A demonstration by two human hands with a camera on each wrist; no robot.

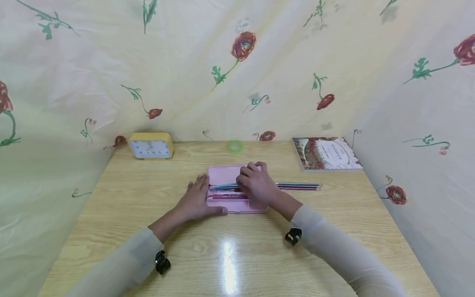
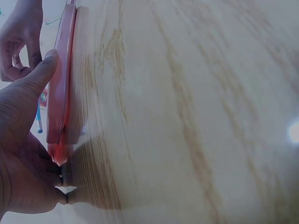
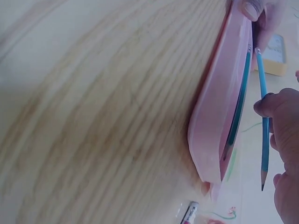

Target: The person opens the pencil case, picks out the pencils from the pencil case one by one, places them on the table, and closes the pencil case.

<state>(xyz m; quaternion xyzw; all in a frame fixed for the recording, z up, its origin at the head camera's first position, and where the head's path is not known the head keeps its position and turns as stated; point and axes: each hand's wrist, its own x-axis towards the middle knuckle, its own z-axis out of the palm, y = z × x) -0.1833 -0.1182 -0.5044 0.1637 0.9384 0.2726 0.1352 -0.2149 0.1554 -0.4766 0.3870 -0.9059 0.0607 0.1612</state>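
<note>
A pink pencil case (image 1: 237,208) lies open on the table, its lid folded back, with several pencils or pens in it. My left hand (image 1: 198,202) rests against its left end, fingers stretched out and the thumb (image 2: 44,70) on the front edge. Over the case, my right hand (image 1: 257,183) pinches a light blue pencil (image 3: 264,140) between thumb and fingers. In the right wrist view that pencil is apart from a teal pencil (image 3: 240,102) lying along the case. Several long pencils (image 1: 300,186) stick out to the right of my right hand; their middles are hidden.
A yellow clock (image 1: 151,145) stands at the back left of the wooden table (image 1: 178,165). Near the back edge lies a green tape roll (image 1: 235,147). A book (image 1: 327,154) lies at the back right. Flower-printed cloth (image 1: 193,62) hangs behind and at both sides.
</note>
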